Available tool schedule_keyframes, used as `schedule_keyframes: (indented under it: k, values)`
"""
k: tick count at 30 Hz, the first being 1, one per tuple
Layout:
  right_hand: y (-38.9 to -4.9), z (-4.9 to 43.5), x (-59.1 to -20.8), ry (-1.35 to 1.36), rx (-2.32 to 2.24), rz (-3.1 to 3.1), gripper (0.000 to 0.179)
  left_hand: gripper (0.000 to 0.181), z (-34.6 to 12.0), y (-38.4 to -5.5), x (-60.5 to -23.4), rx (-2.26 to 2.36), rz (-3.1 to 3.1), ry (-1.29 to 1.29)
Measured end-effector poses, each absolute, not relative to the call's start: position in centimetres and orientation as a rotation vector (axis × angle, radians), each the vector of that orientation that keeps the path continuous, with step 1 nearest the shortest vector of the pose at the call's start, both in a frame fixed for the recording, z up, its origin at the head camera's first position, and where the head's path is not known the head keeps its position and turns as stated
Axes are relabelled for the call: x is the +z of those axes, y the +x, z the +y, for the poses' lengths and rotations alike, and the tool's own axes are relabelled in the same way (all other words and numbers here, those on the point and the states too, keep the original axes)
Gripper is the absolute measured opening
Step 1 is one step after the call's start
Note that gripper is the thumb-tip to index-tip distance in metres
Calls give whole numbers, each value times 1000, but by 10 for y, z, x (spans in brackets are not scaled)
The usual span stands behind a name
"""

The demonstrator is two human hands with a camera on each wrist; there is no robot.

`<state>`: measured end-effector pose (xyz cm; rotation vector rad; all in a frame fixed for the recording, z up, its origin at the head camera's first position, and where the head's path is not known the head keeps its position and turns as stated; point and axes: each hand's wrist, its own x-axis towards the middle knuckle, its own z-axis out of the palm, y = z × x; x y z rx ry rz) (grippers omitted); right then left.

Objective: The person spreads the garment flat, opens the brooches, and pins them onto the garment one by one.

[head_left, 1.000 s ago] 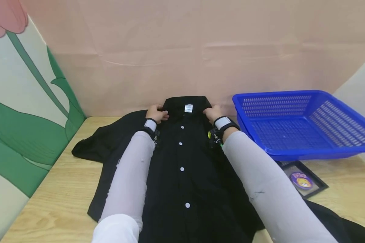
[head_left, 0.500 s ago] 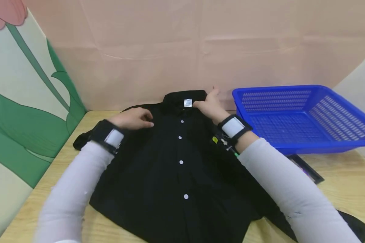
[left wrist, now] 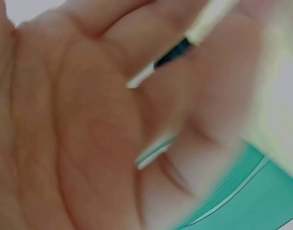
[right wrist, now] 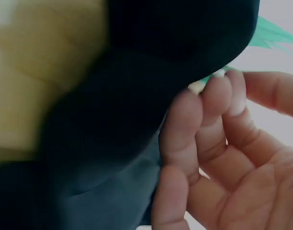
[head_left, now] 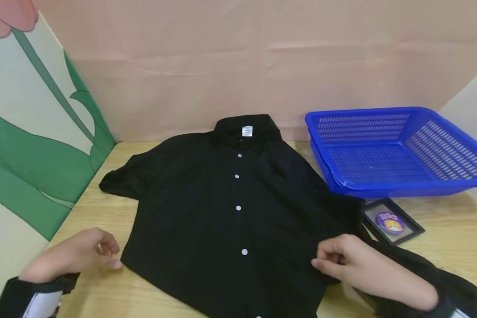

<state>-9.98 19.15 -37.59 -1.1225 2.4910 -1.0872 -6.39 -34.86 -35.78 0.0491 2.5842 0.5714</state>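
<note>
Head: shirt (head_left: 187, 203) face up on desk (head_left: 103, 216), collar (head_left: 260, 122) at far edge. Left hand (head_left: 77, 254) loose, beside hem corner; right hand (head_left: 357, 263) half-curled, over opposite side. Judged best: draw both sides evenly, keeping buttons (head_left: 244, 252) aligned. Shirt black, lightly rumpled; buttons white.

Left wrist: palm bare, nothing gripped.

Right wrist: fingers bent beside shirt, nothing visibly pinched; contact unclear.
</note>
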Motion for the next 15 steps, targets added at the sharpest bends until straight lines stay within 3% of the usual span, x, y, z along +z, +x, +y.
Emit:
schedule_keyframes:
  k: [5, 10, 12, 15]
  values:
    - [-76, 216, -396, -1033, -1089, 2327, 32, 32, -341, -60, -371, 695, 2625, 167]
    - [-67, 220, -410, -1212, -1086, 2239, 14, 41, -336, -54, -378, 698, 2658, 210]
    - [-64, 218, -415, -1209, -1067, 2228, 14, 47, -336, -49, -383, 692, 2681, 275]
    - [-59, 213, -420, -940, -1080, 2112, 13, 44, -333, -44, -389, 678, 2739, 388]
